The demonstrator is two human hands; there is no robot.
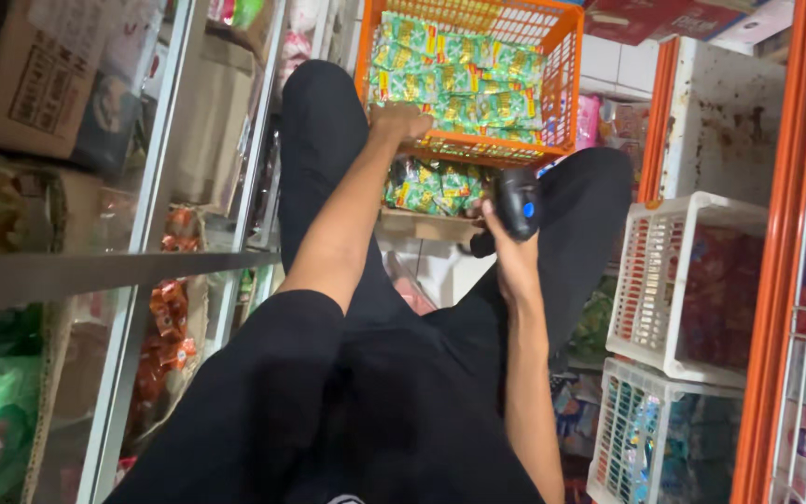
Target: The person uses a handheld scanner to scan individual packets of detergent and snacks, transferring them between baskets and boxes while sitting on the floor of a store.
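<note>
My left hand [399,123] grips the near rim of an orange plastic basket [552,56] packed with several green and yellow snack packets [459,75]. The basket rests tilted above my knees. My right hand [506,233] is closed around a black handheld scanner [518,203], held just below the basket's near edge. Under the basket lies another bundle of the same green packets [431,185] on a cardboard box [422,224]. My black trousers [403,392] fill the lower middle of the view.
A metal and glass shelf unit [114,271] with cardboard boxes and packaged goods stands on the left. White plastic crates [683,280] full of packets are stacked on the right, beside an orange wire rack [776,280]. The aisle is narrow.
</note>
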